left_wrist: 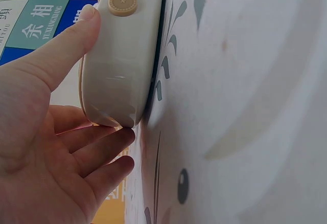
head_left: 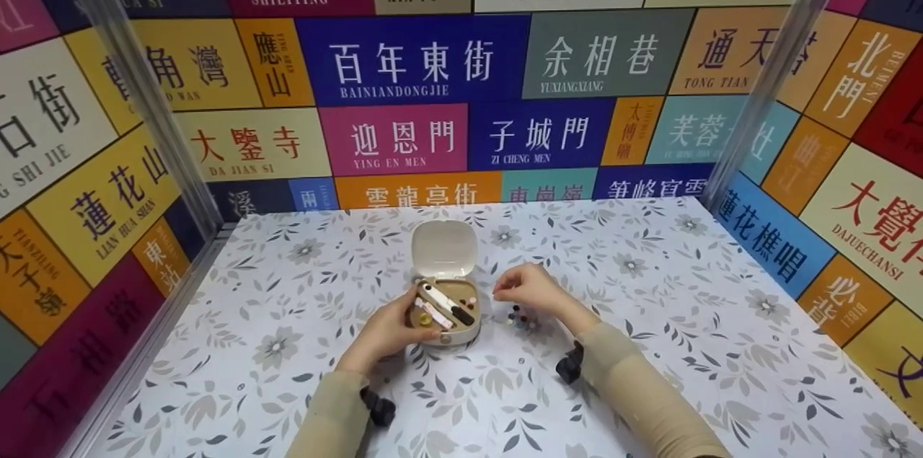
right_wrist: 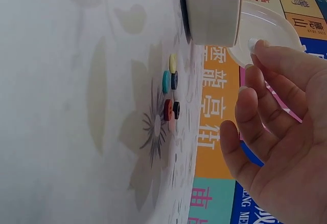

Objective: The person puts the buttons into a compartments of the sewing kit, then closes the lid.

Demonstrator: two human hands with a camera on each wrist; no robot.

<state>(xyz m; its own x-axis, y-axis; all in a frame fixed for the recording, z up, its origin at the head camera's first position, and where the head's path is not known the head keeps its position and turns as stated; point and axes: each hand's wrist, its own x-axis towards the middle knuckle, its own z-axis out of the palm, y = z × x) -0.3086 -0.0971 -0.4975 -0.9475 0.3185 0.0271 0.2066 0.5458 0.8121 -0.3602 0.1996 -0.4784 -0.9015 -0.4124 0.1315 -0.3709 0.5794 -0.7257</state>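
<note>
An open cream box stands on the patterned cloth, its rounded lid tipped up at the back. My left hand grips the box at its left front corner, thumb along the front near a tan button-shaped catch. Inside lie a white stick-like tool with a black end, a pink-and-white strip, a small yellow piece and several small round pieces. Right of the box hovers my right hand, fingers bent, thumb close to the index finger; I cannot tell whether a small thing is between them.
Several loose buttons lie on the cloth below my right hand, among them a red button, a teal button and a pale yellow button. Walls of coloured signs close off the table's back and sides.
</note>
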